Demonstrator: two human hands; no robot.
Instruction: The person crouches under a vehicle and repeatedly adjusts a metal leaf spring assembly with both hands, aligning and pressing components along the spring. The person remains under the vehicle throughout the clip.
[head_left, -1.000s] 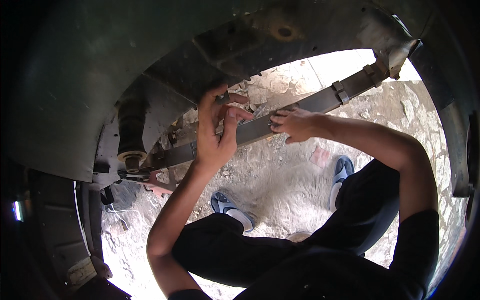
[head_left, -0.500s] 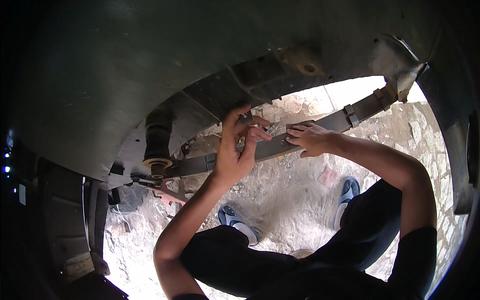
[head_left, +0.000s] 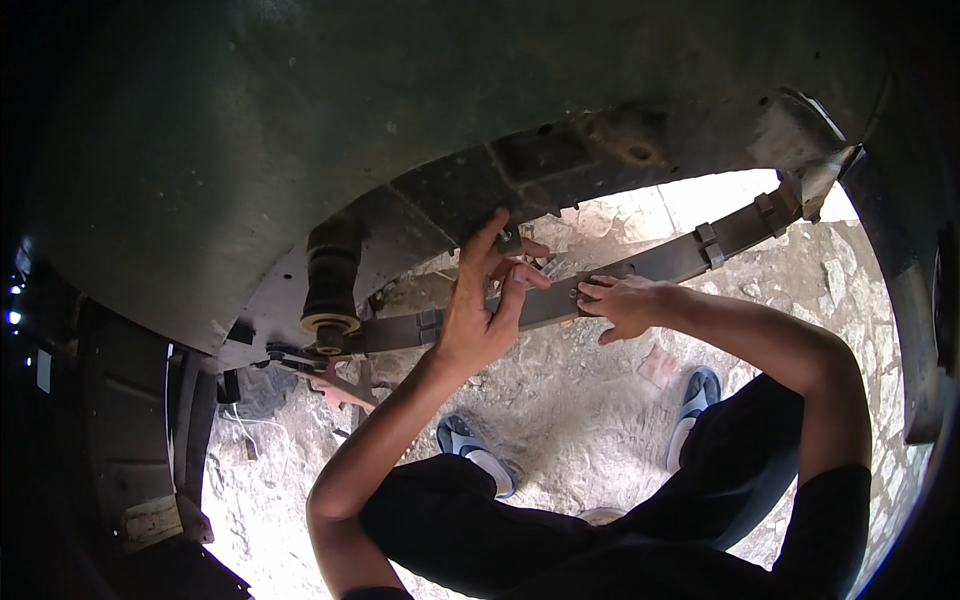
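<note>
Beneath a dark green-grey metal body panel, my left hand [head_left: 483,305] is raised with bent fingers around a small dark metal plate [head_left: 508,240], just beside the underside above the spring. My right hand [head_left: 625,305] lies on the long flat steel leaf spring [head_left: 749,230], fingers apart and thumb pointing down, their tips at a small bolt or stud in its middle that they partly cover. Clamps [head_left: 709,245] band the spring toward its right end. Left of my hands hangs a dark cylindrical bushing or mount [head_left: 330,270] with a washer at its bottom.
The body panel [head_left: 250,120] arches overhead. A dark frame [head_left: 130,420] stands at the left and a bracket [head_left: 820,180] at the upper right. Rough pale ground [head_left: 560,420] lies below, with my sandalled feet, a pink scrap [head_left: 657,366], wires, and a pinkish object I cannot make out near the bushing.
The view has shifted, so the panel, spring and hands sit lower and slightly right in the picture. My hands keep much the same pose and places relative to the spring.
</note>
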